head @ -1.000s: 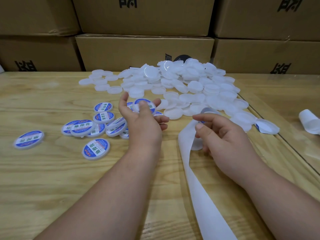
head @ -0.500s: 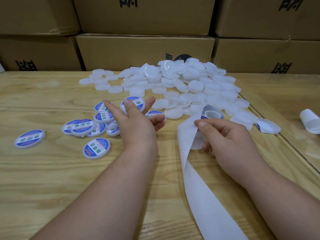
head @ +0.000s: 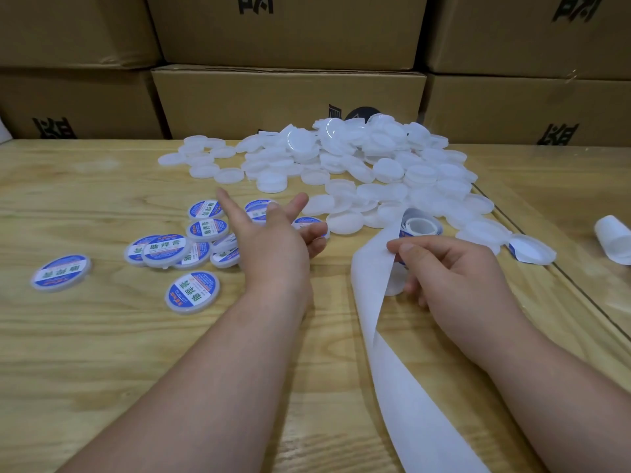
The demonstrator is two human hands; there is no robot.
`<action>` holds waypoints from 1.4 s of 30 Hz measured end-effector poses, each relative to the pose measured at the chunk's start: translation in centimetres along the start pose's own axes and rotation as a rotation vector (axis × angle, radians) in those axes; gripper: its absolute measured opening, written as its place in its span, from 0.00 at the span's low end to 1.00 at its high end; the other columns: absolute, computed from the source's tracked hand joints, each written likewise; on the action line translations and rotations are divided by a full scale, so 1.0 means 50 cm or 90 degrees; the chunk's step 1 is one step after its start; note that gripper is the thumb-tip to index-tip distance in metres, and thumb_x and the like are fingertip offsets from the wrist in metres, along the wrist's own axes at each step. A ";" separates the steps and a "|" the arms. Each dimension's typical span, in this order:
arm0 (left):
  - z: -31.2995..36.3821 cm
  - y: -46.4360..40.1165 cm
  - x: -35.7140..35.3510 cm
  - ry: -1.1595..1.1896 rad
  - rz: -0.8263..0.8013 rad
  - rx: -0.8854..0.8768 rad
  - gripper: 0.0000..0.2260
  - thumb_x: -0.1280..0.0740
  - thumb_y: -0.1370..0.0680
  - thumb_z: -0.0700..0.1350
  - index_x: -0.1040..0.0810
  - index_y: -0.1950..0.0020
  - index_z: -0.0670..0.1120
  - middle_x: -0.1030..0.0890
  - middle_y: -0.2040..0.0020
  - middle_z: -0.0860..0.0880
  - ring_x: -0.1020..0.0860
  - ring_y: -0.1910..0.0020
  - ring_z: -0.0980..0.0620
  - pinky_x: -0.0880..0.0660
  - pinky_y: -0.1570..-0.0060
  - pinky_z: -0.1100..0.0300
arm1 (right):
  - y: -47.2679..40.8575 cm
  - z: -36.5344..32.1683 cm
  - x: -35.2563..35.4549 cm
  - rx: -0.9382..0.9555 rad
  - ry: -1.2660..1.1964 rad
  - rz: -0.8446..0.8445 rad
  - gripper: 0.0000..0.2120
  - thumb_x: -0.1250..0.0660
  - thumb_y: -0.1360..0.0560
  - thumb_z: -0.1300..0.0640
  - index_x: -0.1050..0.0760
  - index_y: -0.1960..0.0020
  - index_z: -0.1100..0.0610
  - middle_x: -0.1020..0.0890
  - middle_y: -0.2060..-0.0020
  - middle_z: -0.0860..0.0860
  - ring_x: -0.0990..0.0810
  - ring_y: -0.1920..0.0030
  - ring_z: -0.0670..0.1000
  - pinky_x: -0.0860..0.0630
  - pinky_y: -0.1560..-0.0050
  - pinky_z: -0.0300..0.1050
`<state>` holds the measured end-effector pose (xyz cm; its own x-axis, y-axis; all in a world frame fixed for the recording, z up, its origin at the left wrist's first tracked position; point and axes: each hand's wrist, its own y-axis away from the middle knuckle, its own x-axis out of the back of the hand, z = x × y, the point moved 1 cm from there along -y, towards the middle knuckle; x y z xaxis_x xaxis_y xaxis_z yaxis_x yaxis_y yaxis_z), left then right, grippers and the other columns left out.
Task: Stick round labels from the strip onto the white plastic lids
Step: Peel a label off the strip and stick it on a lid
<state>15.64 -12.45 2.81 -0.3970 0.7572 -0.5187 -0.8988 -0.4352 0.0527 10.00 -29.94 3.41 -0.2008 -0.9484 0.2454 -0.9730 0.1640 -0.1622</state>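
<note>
1. The left hand (head: 273, 244) is over the labelled lids (head: 193, 292), fingers spread and mostly straight, gripping nothing. One labelled lid (head: 259, 209) shows just beyond the fingers; whether it touches them cannot be told. Judgement: the spread fingers suit letting a finished lid go into this group.

2. The labelled lids lie on the left of the wooden table (head: 102, 353), apart from the pile of plain white lids (head: 375, 165) toward the far centre. Judgement: this split keeps finished work clear of stock.

3. The right hand (head: 450, 268) is curled, thumb and fingers pinching the label strip (head: 372, 268) at its fold. A white lid edge (head: 392, 288) shows under the fingers; whether it is gripped cannot be told.

4. Beyond the pinch the strip runs to a small roll (head: 420, 227) with blue labels; the spent backing (head: 409, 387) trails toward the near table edge. Judgement: holding at the fold lifts the next label edge for peeling.

5. Stacked cardboard cartons (head: 290, 97) stand behind the table.
</note>
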 end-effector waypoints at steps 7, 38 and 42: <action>-0.017 0.049 -0.025 -0.390 -0.240 -0.128 0.11 0.38 0.17 0.42 0.20 0.48 0.57 0.15 0.61 0.57 0.24 0.68 0.62 0.28 0.68 0.69 | -0.014 0.011 0.010 -0.013 0.025 0.097 0.06 0.24 0.29 0.46 0.17 0.61 0.47 0.17 0.70 0.47 0.20 0.69 0.47 0.23 0.66 0.43; -0.016 0.081 -0.024 -0.826 -0.543 -0.203 0.28 0.39 0.34 0.57 0.29 0.33 0.67 0.25 0.43 0.61 0.32 0.40 0.55 0.37 0.37 0.58 | -0.013 0.006 0.014 -0.063 -0.019 0.091 0.08 0.39 0.32 0.58 0.22 0.61 0.59 0.27 0.71 0.51 0.33 0.72 0.47 0.35 0.76 0.39; -0.017 0.081 -0.023 -0.884 -0.576 -0.233 0.30 0.36 0.32 0.57 0.34 0.29 0.67 0.27 0.38 0.60 0.34 0.35 0.54 0.41 0.34 0.58 | -0.015 0.009 0.016 -0.050 -0.020 0.106 0.07 0.37 0.28 0.59 0.24 0.61 0.62 0.28 0.72 0.50 0.32 0.72 0.47 0.35 0.76 0.38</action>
<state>12.61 -15.50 2.87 0.1512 0.5464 0.8238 -0.9045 0.4126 -0.1077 10.62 -30.95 3.30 -0.3577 -0.9139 0.1919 -0.9327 0.3394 -0.1223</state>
